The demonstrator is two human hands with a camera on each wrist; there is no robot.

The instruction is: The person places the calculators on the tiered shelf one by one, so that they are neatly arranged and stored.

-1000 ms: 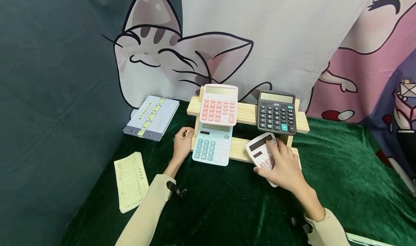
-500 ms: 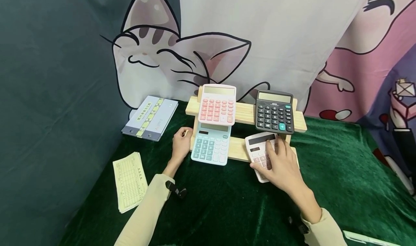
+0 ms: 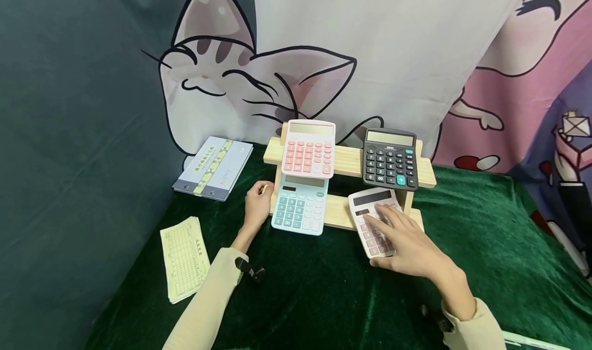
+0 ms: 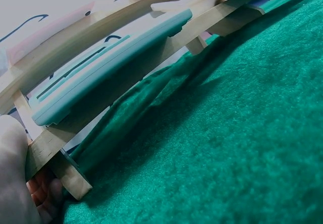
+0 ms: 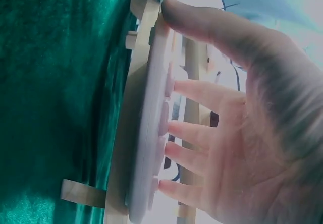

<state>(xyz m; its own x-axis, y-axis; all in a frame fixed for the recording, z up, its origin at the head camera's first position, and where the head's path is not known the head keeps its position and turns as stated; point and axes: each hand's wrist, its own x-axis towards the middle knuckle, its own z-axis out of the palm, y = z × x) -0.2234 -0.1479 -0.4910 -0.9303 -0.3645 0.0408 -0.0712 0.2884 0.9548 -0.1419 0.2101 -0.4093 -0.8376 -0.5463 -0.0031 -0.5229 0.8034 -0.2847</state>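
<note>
My left hand (image 3: 259, 204) grips the left end of the lower slat of a two-tier wooden rack (image 3: 348, 161), thumb in front and fingers curled beneath in the left wrist view. With spread, fairly straight fingers, my right hand (image 3: 407, 242) touches the keys of a pale pink calculator (image 3: 363, 211), its thumb at the near edge. That calculator leans slightly tilted on the lower tier at right. Above it stands a black calculator (image 3: 390, 157). On the left, a white calculator with pink keys (image 3: 309, 147) is on the upper tier, above a light blue calculator (image 3: 300, 206).
Left of the rack lies a grey-white notebook (image 3: 214, 168) with a green-patterned band. Nearer, a stack of yellowish printed forms (image 3: 186, 260) lies on the green velvet cloth (image 3: 319, 293). A white pen (image 3: 532, 341) is partly visible at lower right. Printed curtains hang behind.
The pale pink calculator has turned straighter and settled on the lower tier. My right hand has shifted towards the right and loosened, its fingers spreading over the keys. My left hand keeps its hold.
</note>
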